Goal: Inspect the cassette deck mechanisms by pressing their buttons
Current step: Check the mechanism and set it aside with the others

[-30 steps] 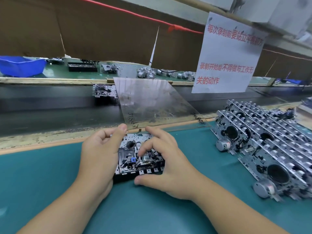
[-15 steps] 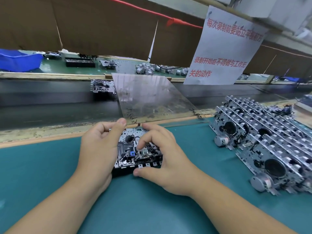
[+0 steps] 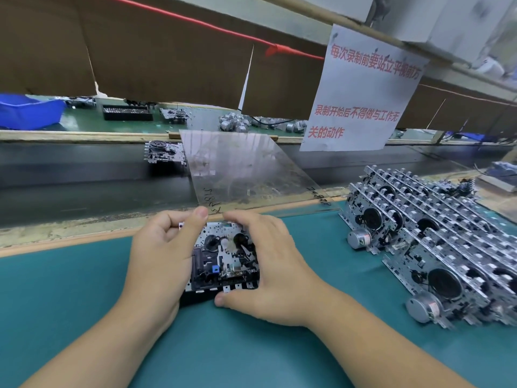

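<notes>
On the teal mat of the bench (image 3: 84, 289), near its far edge, a cassette deck mechanism (image 3: 223, 261) lay flat between two bare hands. The left hand (image 3: 162, 256) gripped its left side, fingers curled round the far left corner and the thumb laid up along the left edge to the far rim. The right hand (image 3: 268, 264) held the right side, its thumb pressed against the near edge by the row of metal tabs and its fingers (image 3: 246, 219) bent over the far edge; whether they pressed any button could not be told. A small blue part (image 3: 215, 268) showed near the middle of the mechanism.

To the right, well apart, rows of further mechanisms (image 3: 436, 242) stood packed together, with round silver motors (image 3: 359, 238) facing forward. A clear plastic sheet (image 3: 246, 169) sloped from the bench edge across a dark conveyor belt (image 3: 84, 177), on which one more mechanism (image 3: 165, 152) sat. A white paper notice (image 3: 361, 91) with red characters hung above, and a blue bin (image 3: 28, 110) stood on the far bench at the left.
</notes>
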Tool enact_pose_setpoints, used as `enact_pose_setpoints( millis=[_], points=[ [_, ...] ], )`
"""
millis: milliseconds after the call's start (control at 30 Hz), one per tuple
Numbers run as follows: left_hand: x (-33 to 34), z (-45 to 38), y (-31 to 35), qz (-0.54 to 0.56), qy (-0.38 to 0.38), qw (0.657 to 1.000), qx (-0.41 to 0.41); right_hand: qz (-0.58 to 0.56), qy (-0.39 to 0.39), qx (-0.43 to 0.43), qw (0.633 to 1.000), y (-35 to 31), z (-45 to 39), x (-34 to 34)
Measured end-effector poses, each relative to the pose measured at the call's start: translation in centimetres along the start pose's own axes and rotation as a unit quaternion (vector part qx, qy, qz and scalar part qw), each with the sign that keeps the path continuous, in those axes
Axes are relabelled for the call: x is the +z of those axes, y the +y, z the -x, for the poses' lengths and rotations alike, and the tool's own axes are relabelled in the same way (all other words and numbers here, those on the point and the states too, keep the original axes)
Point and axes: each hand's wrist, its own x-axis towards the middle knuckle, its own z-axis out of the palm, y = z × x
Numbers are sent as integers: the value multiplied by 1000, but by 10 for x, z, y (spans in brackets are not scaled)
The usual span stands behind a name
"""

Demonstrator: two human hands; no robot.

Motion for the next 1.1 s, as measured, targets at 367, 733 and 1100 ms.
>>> enact_pose_setpoints(
  millis=[367,733,1100],
  points=[
    [0,-2,-7,-21,16,999,21,17,22,-7,1000,-2,-1,3],
    [-4,-6,-10,-1,18,1000,-2,24,-35,-26,999,8,-6,-7],
    [-4,-6,-9,-6,22,1000,10,-8,-67,-39,997,20,-4,-17]
  ],
)
